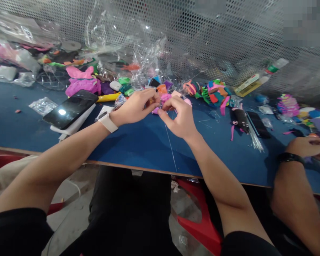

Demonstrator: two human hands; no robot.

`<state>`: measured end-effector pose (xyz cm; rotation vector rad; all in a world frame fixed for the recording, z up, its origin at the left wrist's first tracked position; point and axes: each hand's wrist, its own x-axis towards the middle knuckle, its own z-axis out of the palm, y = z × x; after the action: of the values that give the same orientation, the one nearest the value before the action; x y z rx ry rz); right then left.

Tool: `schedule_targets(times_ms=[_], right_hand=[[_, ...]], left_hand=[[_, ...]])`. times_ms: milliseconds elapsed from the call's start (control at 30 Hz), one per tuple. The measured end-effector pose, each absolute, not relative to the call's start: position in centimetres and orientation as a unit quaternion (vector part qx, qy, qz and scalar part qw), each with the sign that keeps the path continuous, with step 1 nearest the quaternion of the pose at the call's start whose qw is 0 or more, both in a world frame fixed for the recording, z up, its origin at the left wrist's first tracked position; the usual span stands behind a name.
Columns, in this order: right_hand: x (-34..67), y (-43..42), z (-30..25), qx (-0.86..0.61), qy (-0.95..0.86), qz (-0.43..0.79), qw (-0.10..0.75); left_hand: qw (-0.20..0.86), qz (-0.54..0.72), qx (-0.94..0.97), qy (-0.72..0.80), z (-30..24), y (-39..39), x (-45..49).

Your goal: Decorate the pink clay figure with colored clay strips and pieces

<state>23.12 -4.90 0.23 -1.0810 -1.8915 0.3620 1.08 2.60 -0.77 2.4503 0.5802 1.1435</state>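
Note:
Above the blue table, my left hand (138, 106) and my right hand (180, 116) meet fingertip to fingertip. Both pinch a small purple piece of modelling clay (155, 111), mostly covered by the fingers. A thin, pale wire-like strand (171, 144) slants from below my right hand toward the table's front edge; whether it joins the piece I cannot tell. Just behind the fingers lie pink clay (165, 97) and an orange lump (162, 88). A white-banded watch (108, 122) is on my left wrist.
At left, a black phone (70, 109) rests on a white box, near a pink clay figure (82, 81). Crumpled clear plastic (133, 46) lines the mesh wall. At right are a multicoloured clay figure (217, 93), a bottle (262, 76), and a co-worker's arm (292, 185).

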Motion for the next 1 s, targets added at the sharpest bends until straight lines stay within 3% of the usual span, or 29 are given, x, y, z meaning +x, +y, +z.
schedule_targets(times_ms=[267,667,1000], right_hand=[[23.1,-5.3,0.1,-0.506,-0.808,-0.058,0.295],[22.5,-5.5,0.1,-0.523,-0.817,-0.133,0.203],[23.2,-5.2,-0.2,-0.469,-0.84,-0.199,0.187]], left_hand=[[0.414,0.414,0.782,0.216,-1.6,2.2,2.1],[0.634,0.35,0.625,0.29,-0.1,1.0,2.6],[0.684,0.301,0.62,0.241,-0.1,1.9,1.8]])
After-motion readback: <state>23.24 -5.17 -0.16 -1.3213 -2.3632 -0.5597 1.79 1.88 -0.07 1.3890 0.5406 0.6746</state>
